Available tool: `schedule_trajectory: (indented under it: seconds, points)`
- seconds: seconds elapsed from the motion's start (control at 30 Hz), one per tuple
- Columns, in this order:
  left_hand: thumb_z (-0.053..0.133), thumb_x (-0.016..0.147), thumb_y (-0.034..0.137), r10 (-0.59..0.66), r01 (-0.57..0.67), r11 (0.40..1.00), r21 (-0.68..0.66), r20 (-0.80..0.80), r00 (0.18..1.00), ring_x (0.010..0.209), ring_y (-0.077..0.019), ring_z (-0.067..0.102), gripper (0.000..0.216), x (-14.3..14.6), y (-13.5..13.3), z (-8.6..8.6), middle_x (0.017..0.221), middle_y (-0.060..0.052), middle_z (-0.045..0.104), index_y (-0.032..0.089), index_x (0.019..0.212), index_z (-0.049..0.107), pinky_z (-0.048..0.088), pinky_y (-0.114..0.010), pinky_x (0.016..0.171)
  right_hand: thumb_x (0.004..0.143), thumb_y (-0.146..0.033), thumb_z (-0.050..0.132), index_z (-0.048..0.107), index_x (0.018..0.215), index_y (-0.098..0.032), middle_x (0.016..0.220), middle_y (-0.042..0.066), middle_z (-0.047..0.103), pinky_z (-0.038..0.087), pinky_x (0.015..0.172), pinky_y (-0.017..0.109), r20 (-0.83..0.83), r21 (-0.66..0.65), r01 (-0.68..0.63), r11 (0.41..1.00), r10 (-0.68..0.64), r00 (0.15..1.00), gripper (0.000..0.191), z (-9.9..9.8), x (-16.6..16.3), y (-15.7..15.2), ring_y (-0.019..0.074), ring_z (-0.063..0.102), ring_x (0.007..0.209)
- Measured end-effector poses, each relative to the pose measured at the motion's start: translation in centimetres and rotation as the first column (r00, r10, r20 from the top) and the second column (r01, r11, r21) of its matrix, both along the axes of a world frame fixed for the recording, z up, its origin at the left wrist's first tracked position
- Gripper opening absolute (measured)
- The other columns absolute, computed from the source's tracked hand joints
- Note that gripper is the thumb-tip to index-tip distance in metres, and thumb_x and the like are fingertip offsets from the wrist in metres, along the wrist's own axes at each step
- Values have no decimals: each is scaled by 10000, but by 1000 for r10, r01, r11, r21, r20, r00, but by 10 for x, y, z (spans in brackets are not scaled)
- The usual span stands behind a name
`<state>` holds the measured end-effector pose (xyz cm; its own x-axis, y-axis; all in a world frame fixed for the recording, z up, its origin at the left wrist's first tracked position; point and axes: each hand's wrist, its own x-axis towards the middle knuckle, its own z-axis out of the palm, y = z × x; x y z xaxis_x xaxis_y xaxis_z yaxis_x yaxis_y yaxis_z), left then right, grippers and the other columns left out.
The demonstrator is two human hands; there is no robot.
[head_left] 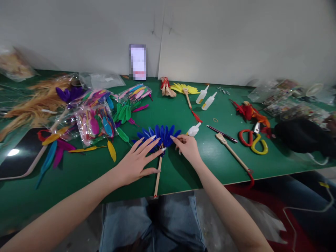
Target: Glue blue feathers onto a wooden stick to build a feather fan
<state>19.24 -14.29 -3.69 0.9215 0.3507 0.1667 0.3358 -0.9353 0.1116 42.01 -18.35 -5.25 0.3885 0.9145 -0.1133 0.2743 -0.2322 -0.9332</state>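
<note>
Blue feather fan (166,134), one: midway along the front edge of the green tabletop (210,166), its wooden stem (158,178) reaching that edge. Left hand (133,161): open, fingers spread over the feathers. Right hand (187,146): fingers curled at the fan's right side; whether it grips a feather, cannot tell. White squeeze bottle (194,130): just beyond it. Open green surface separates the fan from a carved handle (235,154), right, its red tassel (252,179) at the front edge. Yellow feather fan (193,89): near the back edge. Bagged feathers (94,122): left. Lit screen (138,63), back edge: pixelated, unreadable.
</note>
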Motion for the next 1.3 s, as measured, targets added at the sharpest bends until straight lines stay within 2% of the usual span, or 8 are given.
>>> schedule_trajectory:
  seconds: [0.13,0.4,0.63,0.87,1.13,1.3]
  points:
    - [345,899,615,7,-7,1000,-3,0,1000,1420,-292,159,661,0,0,0,1542,-90,216,268,1459,292,141,-490,1136,740,-501,631,591,635,-188,459,-23,568,334,347,214,-36,3,-7,1000,8,999,332,0,0,0,80,431,320]
    - [354,899,610,-1,1,1000,-17,16,1000,1409,-299,195,631,0,0,0,1535,-82,241,279,1435,350,161,-488,1134,746,-503,619,587,627,-187,451,-15,568,343,353,218,-3,25,4,1000,-3,1000,339,1,-2,0,99,471,347]
    - [348,894,621,8,-8,1000,3,4,1000,1413,-290,188,641,0,-1,0,1538,-78,235,286,1441,332,154,-484,1135,764,-495,616,579,610,-188,451,-22,561,324,355,218,7,26,6,1000,-7,1000,345,2,-2,-1,84,427,326]
    - [341,892,628,1,-1,1000,5,9,1000,1411,-292,193,647,0,-1,1,1531,-84,254,273,1434,355,136,-479,1140,752,-515,620,596,625,-187,460,-13,579,337,361,225,22,26,19,999,-20,1000,352,3,-3,-1,95,454,335]
    - [320,929,572,44,-43,999,-28,30,999,1419,-291,162,593,0,0,6,1541,-79,225,287,1448,318,145,-491,1134,740,-498,635,563,621,-193,441,-32,535,312,344,215,-82,42,-9,999,13,997,335,1,-2,-2,84,409,326]
    - [317,921,587,16,-15,999,-44,8,1000,1417,-294,165,581,-1,-1,5,1542,-72,220,312,1432,347,159,-508,1128,740,-506,634,554,616,-194,431,-38,526,311,351,216,-74,43,-10,999,13,997,345,2,-2,-1,81,398,321]
